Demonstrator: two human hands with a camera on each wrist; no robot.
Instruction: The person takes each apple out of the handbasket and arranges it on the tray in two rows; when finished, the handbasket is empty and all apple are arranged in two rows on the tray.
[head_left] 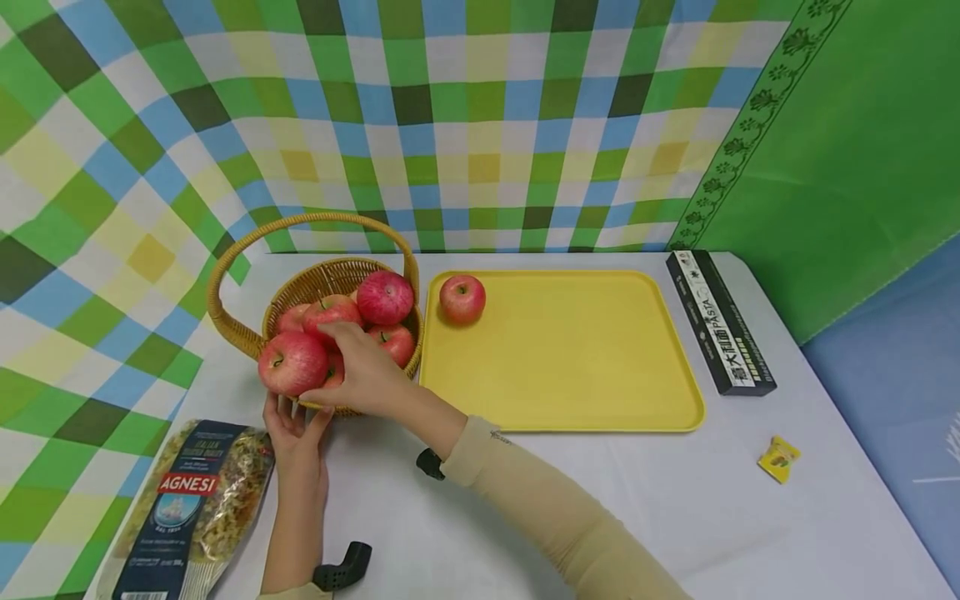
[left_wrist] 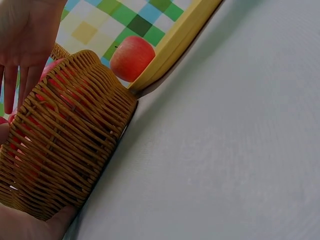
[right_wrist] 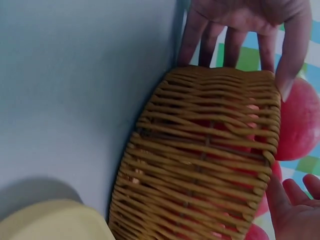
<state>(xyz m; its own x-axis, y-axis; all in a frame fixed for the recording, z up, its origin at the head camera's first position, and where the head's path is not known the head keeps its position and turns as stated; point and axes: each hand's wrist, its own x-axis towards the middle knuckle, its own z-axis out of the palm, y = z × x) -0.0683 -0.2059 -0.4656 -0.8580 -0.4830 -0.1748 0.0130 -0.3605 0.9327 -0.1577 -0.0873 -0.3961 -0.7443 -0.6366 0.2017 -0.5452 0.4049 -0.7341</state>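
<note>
A wicker basket [head_left: 311, 287] with a tall handle, heaped with several red apples [head_left: 292, 363], stands on the left of the table. My left hand [head_left: 296, 433] holds the basket's near left side. Its thumb is at the rim in the right wrist view, and its fingers go partly out of sight behind the wicker [right_wrist: 195, 150]. Over the basket's near side reaches my right hand [head_left: 363, 371], its fingers extended and touching the apples. In the left wrist view those fingers [left_wrist: 30, 80] hang fairly straight, their tips partly hidden by the rim.
Right of the basket lies a yellow tray [head_left: 570, 350] with one apple [head_left: 462, 300] in its far left corner. A black pasta box [head_left: 720, 321] and a small yellow packet [head_left: 779, 458] lie farther right. A pasta bag [head_left: 187, 508] is at the near left.
</note>
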